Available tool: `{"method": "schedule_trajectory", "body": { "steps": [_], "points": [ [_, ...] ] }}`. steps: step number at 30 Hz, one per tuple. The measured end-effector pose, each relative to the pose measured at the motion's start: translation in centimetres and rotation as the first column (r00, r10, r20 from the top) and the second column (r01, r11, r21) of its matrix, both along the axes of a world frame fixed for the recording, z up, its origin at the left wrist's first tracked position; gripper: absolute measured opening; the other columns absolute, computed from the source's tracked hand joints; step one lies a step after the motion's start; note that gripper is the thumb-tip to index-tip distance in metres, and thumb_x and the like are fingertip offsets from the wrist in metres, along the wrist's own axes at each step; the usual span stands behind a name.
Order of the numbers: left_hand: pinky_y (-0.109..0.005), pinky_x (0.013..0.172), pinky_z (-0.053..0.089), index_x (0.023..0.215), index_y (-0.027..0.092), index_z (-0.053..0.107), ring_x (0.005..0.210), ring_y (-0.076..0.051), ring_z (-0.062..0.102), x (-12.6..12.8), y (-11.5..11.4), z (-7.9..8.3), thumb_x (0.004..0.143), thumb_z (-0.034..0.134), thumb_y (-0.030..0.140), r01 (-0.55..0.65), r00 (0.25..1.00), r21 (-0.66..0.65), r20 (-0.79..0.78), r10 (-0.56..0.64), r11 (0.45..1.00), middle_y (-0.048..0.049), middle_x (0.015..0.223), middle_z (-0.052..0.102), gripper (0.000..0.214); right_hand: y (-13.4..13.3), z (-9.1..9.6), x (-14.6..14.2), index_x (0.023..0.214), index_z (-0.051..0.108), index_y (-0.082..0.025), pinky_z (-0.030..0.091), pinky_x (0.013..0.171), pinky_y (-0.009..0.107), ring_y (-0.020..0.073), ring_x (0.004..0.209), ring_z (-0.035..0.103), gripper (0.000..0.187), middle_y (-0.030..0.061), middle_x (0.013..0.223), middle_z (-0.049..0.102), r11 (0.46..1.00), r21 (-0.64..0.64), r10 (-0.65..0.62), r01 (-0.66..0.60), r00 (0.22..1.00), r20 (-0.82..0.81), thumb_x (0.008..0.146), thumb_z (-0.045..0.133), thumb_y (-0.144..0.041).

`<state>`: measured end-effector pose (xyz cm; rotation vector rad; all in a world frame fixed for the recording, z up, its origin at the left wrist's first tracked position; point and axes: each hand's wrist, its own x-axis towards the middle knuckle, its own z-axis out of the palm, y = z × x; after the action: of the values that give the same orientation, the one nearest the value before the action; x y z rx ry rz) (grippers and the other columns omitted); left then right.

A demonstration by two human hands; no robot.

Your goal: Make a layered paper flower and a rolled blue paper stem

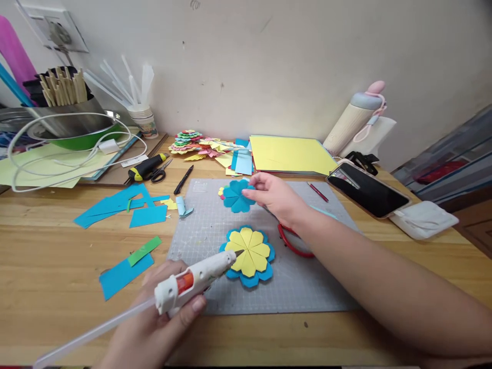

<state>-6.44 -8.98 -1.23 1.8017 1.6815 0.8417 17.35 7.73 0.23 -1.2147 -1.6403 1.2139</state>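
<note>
My left hand [161, 312] is wrapped round a white hot glue gun [194, 281] with a long clear glue stick out the back. Its nozzle points at the left edge of a yellow paper flower [251, 251] that lies on a larger blue paper flower [251, 279]. Farther back on the grey cutting mat [307, 277], my right hand [279, 197] pinches the right edge of a smaller blue paper flower [235, 197].
Red-handled scissors [294, 243] lie partly under my right forearm. Blue and green paper scraps [123, 210] lie left of the mat. A phone [367, 192], a bottle [351, 123], yellow sheets [292, 154], folded paper flowers [192, 142], black scissors [161, 171] and a black pen [183, 179] are behind.
</note>
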Motion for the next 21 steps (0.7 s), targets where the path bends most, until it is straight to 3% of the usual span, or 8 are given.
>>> {"method": "schedule_trajectory", "body": {
  "steps": [3,6,9,14,21],
  "points": [
    [-0.047,0.077,0.059,0.093,0.029,0.07,0.089,-0.028,0.069,0.4,0.4,-0.7,0.082,0.053,0.054,0.072,0.994,0.017,-0.082,-0.07,0.997,-0.0055,0.096,0.075,0.032,-2.1,0.4,3.4,0.082,0.054,-0.021,0.037,0.052,0.023,0.0107,0.062,0.054,0.035,-0.003,0.073,0.061,0.972,-0.199,-0.169,0.123,0.958,-0.232,0.064,0.08,-0.035],
    [-0.042,0.073,0.059,0.093,0.031,0.069,0.09,-0.026,0.068,0.7,0.9,-0.7,0.087,0.049,0.049,0.161,0.978,0.049,-0.144,-0.152,0.986,-0.0037,0.1,0.073,0.028,-3.9,0.0,6.3,0.08,0.056,-0.022,0.037,0.051,0.021,0.01,0.061,0.054,0.043,-0.0035,0.071,0.062,0.928,-0.317,-0.291,0.195,0.911,-0.292,0.055,0.087,-0.04],
    [-0.038,0.068,0.058,0.095,0.032,0.069,0.089,-0.024,0.067,1.0,1.3,-0.5,0.089,0.048,0.047,0.169,0.973,0.081,-0.176,-0.153,0.982,-0.0026,0.1,0.073,0.026,-4.6,-0.8,8.0,0.081,0.058,-0.022,0.039,0.05,0.02,0.01,0.063,0.056,0.044,-0.0036,0.073,0.064,0.889,-0.377,-0.393,0.261,0.856,-0.335,0.054,0.09,-0.039],
    [-0.038,0.064,0.057,0.089,0.031,0.07,0.079,-0.024,0.068,1.6,1.6,-0.1,0.088,0.048,0.047,0.155,0.967,0.107,-0.22,-0.129,0.982,-0.0025,0.09,0.073,0.027,-4.3,-1.7,8.8,0.079,0.061,-0.022,0.043,0.05,0.018,0.009,0.061,0.057,0.04,-0.0036,0.074,0.066,0.851,-0.452,-0.467,0.267,0.779,-0.419,0.054,0.09,-0.032],
    [-0.038,0.068,0.058,0.086,0.031,0.069,0.075,-0.023,0.068,1.7,1.7,-0.4,0.086,0.049,0.05,0.091,0.977,0.069,-0.202,-0.075,0.993,-0.0011,0.083,0.074,0.027,-3.9,-2.1,9.2,0.078,0.062,-0.021,0.042,0.05,0.017,0.0087,0.061,0.058,0.04,-0.0022,0.075,0.068,0.824,-0.506,-0.497,0.256,0.754,-0.428,0.052,0.091,-0.031]
  ]
}}
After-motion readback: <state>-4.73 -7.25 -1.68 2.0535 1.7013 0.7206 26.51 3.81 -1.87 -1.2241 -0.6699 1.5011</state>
